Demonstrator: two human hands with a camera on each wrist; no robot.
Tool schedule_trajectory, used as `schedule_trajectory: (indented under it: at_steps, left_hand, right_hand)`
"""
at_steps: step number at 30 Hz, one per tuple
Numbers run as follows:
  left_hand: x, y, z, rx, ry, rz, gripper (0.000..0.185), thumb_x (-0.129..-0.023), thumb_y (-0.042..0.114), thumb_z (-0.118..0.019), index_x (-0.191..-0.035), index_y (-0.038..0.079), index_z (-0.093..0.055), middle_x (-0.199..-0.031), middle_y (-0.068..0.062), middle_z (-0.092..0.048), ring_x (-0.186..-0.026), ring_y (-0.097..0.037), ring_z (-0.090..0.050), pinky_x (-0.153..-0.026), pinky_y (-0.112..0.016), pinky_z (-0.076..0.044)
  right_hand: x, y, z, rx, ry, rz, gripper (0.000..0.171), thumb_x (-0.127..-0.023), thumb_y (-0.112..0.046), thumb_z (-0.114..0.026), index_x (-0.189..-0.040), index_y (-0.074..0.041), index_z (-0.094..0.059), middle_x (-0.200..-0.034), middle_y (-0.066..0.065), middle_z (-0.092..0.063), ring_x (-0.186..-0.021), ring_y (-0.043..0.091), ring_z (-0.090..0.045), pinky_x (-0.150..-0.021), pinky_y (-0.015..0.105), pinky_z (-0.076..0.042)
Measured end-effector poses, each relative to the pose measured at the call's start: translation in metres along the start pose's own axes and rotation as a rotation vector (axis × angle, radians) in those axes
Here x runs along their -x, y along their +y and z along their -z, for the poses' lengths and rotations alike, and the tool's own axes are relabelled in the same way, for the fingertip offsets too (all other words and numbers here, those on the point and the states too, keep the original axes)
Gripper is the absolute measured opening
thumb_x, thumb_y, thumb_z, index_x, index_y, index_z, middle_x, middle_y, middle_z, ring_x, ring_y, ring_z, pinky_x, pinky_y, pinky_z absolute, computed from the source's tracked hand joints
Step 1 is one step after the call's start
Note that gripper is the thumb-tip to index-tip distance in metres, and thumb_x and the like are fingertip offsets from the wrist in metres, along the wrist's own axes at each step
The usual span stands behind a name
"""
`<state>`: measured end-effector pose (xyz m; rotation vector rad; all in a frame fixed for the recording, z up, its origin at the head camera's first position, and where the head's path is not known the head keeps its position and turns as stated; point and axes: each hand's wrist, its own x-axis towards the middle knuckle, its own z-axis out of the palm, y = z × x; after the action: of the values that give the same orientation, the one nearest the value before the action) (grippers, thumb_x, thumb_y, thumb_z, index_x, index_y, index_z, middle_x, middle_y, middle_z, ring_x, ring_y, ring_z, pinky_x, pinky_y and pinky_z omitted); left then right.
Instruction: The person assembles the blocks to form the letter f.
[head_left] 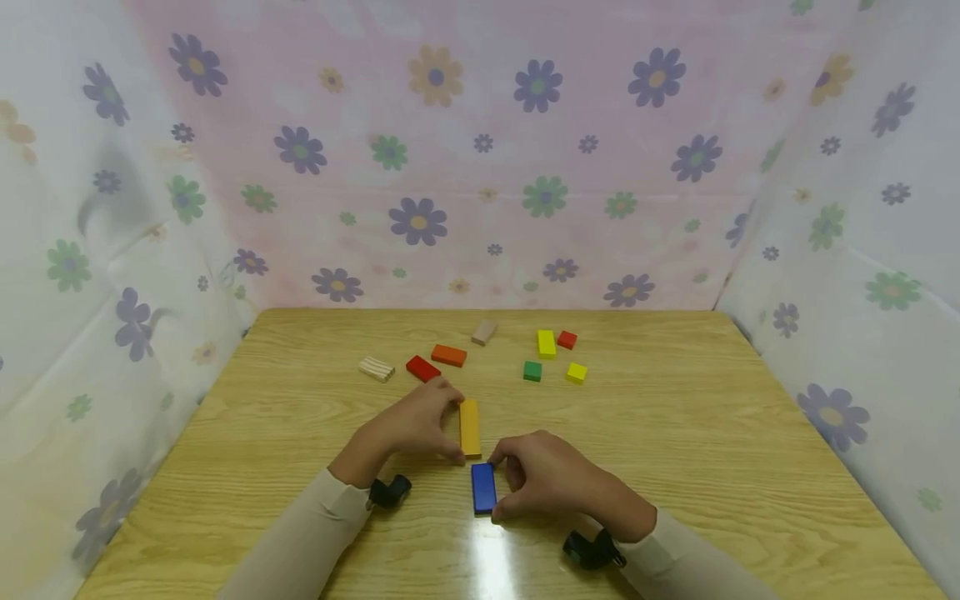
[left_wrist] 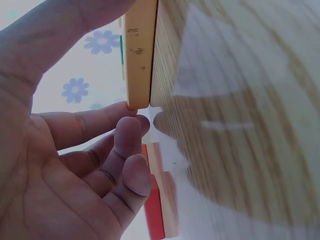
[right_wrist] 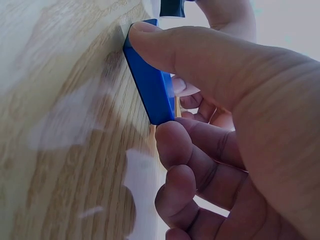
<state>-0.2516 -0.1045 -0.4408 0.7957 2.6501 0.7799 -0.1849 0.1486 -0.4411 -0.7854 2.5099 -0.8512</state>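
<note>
My left hand [head_left: 418,423] pinches a long yellow-orange wooden block [head_left: 469,429] by its two ends, thumb at the near end and index finger at the far end. In the left wrist view the block's side [left_wrist: 139,55] carries small dark marks, and the other fingers curl loosely below it. A blue rectangular block [head_left: 483,488] lies nearer to me, slightly right of the yellow-orange one. My right hand [head_left: 558,477] holds it end to end between thumb and index finger, as the blue block [right_wrist: 150,82] in the right wrist view also shows.
Beyond my left hand lie a ridged natural-wood block [head_left: 377,369], a red block [head_left: 423,368], an orange block [head_left: 448,356] and a plain wood block [head_left: 484,332]. Farther right are a yellow block [head_left: 546,344], a small red block [head_left: 567,340], a green block [head_left: 532,371] and a small yellow block [head_left: 577,372].
</note>
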Motion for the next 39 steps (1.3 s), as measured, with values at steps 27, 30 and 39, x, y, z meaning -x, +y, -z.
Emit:
schedule_trajectory:
  at_steps: [27,30,39]
  left_hand:
    - [-0.0014,0.0049,-0.0023,-0.004,-0.025,-0.010,0.088,-0.067,0.037,-0.098,-0.139,0.004,-0.060,-0.134,-0.007,-0.053,-0.122,-0.022,-0.053,-0.110,-0.043,-0.045]
    - [-0.0019,0.0053,-0.0033,-0.010,-0.027,-0.010,0.088,-0.067,0.038,-0.098,-0.139,0.004,-0.060,-0.136,-0.007,-0.053,-0.123,-0.022,-0.052,-0.111,-0.043,-0.045]
    - [-0.0015,0.0042,-0.0062,-0.034,-0.036,-0.017,0.087,-0.068,0.041,-0.098,-0.139,0.007,-0.061,-0.135,-0.004,-0.054,-0.121,-0.018,-0.052,-0.109,-0.040,-0.046]
  right_hand:
    - [0.0011,-0.0065,-0.0020,0.057,0.008,0.014,0.056,-0.070,-0.053,-0.092,-0.111,-0.020,-0.072,-0.069,-0.014,-0.060,-0.060,0.003,-0.053,-0.058,0.023,-0.044]
    - [0.0021,-0.0074,-0.0025,0.078,0.015,0.013,0.056,-0.070,-0.053,-0.092,-0.111,-0.021,-0.072,-0.069,-0.014,-0.059,-0.060,0.003,-0.052,-0.058,0.023,-0.043]
    - [0.0037,-0.0082,-0.0054,0.158,0.044,0.014,0.057,-0.069,-0.059,-0.091,-0.109,-0.023,-0.072,-0.068,-0.016,-0.057,-0.060,0.002,-0.051,-0.058,0.023,-0.042]
